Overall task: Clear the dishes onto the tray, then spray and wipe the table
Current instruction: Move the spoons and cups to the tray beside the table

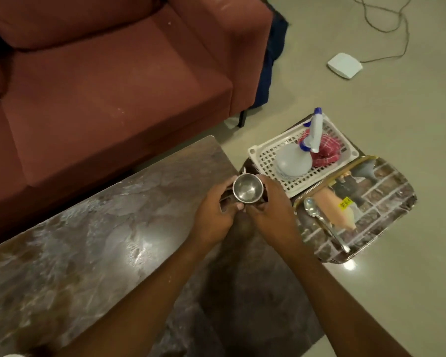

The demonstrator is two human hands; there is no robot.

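Note:
A small steel cup (247,188) is held between both hands above the right end of the dark marble table (93,235). My left hand (214,215) grips it from the left, my right hand (271,212) from the right, fingers curled round its sides. Something dark sits under the cup between the hands; I cannot tell what. To the right, a shiny steel tray (386,191) holds a steel spoon (319,220). Behind it, a white plastic basket (265,155) holds a spray bottle (301,153) with a blue nozzle and a red checked cloth (327,150).
A maroon sofa (101,81) stands behind the table. A white box (344,65) with a cable lies on the beige floor (397,292) at the back right. A dark blue cloth (271,65) hangs beside the sofa's arm.

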